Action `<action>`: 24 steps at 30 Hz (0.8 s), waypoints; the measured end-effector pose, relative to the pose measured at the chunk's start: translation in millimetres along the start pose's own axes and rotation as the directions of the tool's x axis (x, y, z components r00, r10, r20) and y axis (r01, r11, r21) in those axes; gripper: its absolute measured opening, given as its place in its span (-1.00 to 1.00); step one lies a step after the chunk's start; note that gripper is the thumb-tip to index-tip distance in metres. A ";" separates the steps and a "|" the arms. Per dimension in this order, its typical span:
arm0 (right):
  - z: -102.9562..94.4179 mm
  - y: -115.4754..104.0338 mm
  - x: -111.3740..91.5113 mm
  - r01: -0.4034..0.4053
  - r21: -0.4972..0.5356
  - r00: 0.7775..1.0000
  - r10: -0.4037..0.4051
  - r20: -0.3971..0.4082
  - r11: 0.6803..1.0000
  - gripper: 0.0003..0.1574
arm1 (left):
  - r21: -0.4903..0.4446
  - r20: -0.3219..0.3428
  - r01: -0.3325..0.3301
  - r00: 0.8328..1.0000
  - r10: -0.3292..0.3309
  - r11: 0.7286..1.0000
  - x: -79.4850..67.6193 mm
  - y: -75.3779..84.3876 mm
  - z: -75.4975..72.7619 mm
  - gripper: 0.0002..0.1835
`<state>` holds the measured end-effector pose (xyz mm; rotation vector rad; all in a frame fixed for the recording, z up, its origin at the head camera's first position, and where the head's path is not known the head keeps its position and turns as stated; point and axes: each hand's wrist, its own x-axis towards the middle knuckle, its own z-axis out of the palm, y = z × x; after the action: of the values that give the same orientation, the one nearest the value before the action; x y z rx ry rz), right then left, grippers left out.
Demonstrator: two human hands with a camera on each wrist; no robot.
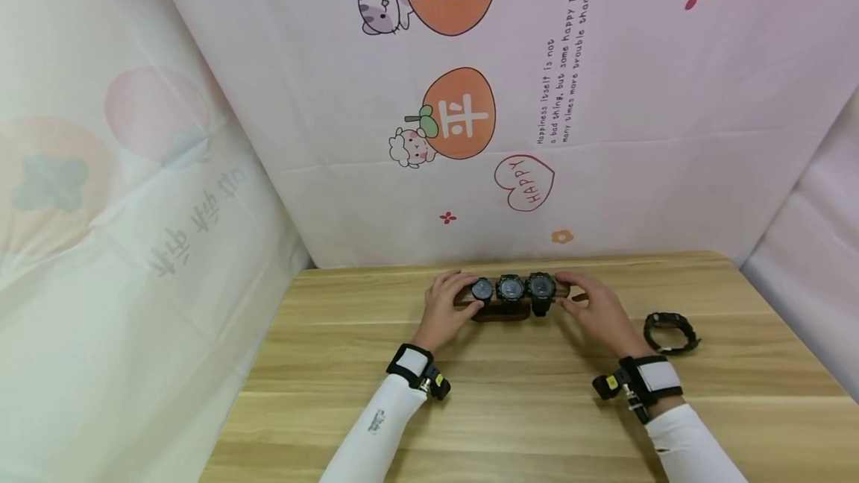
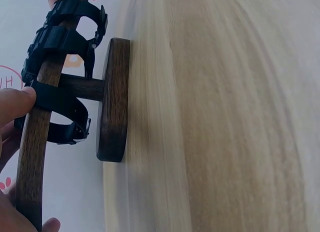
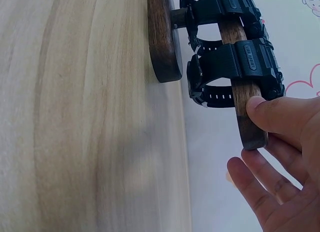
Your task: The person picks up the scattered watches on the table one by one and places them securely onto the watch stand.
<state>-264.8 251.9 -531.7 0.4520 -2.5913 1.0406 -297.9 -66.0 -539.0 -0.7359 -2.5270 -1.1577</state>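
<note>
A dark wooden T-shaped watch stand (image 1: 493, 314) stands at the table's far edge, bearing three black watches on its crossbar (image 2: 31, 172). My left hand (image 1: 444, 304) is around the bar's left end, its thumb and fingers pinching the left watch (image 1: 482, 289). Beside it sit the middle watch (image 1: 511, 288) and the right watch (image 1: 540, 286), straps looped round the bar. My right hand (image 1: 597, 311) holds the bar's right end, thumb on its near face (image 3: 245, 109) and fingers behind. Its lower fingers stick out below the bar in the right wrist view.
Another black watch (image 1: 690, 334) lies on its side on the wooden table (image 1: 537, 423), right of my right hand. A printed white cloth (image 1: 376, 200) hangs just behind the table's far edge. More cloth hangs at both sides.
</note>
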 end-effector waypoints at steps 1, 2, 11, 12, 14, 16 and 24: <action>0.1 0.2 0.0 0.000 -0.001 1.000 0.000 -0.002 1.000 -0.33 | 0.004 -0.001 0.000 1.000 0.000 1.000 0.1 1.0 -0.1 -0.47; 0.1 0.2 -0.1 0.002 0.002 1.000 -0.002 -0.002 1.000 -0.33 | 0.012 -0.003 0.001 1.000 -0.001 1.000 0.2 1.3 0.3 -0.47; -1.3 0.4 -0.1 -0.001 0.009 1.000 0.001 0.001 1.000 -0.33 | 0.050 0.013 0.029 0.999 -0.030 0.998 1.4 3.9 1.8 -0.46; -1.3 0.3 -0.1 -0.001 0.008 1.000 0.001 0.001 1.000 -0.33 | 0.050 0.016 0.031 0.999 -0.032 0.998 1.7 4.1 1.9 -0.46; -1.1 0.8 0.1 -0.001 0.005 1.000 0.001 0.001 1.000 -0.33 | 0.049 0.019 0.034 0.999 -0.035 0.998 1.9 4.5 1.8 -0.46; -0.7 1.5 0.4 -0.002 0.002 1.000 0.002 0.003 1.000 -0.34 | 0.054 0.018 0.034 0.999 -0.035 0.998 1.8 4.8 1.8 -0.46; 0.0 2.7 1.6 0.000 0.002 1.000 0.000 0.007 1.000 -0.35 | 0.046 0.006 0.014 1.000 -0.014 0.999 0.2 3.5 1.7 -0.46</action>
<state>-267.3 253.6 -532.7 0.4574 -2.5969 1.0433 -296.3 -62.7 -537.9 -0.7122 -2.5592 -1.0990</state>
